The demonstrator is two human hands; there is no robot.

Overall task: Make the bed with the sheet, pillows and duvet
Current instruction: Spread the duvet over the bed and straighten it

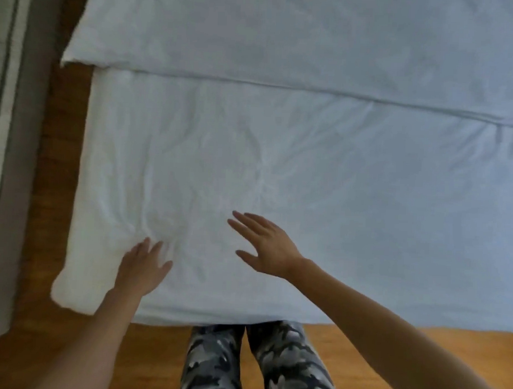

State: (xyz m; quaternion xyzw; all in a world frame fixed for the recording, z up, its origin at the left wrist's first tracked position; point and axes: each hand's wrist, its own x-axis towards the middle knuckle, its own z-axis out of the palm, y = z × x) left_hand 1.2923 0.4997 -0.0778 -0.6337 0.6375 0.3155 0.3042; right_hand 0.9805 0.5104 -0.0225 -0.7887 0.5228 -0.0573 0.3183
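A white duvet (322, 196) lies spread over the near part of the bed, creased around its middle. Beyond a long straight seam lies another white layer of bedding (284, 35), reaching the top of the view. My left hand (140, 267) rests flat on the duvet near its near-left corner, fingers straight. My right hand (266, 247) is spread flat over the duvet a little to the right, fingers pointing up-left. Neither hand holds anything. No pillow is in sight.
Wooden floor (404, 342) runs along the near edge of the bed and down the left side. A grey wall or door frame (15, 156) stands at the far left. My legs in camouflage trousers (258, 366) stand against the bed's near edge.
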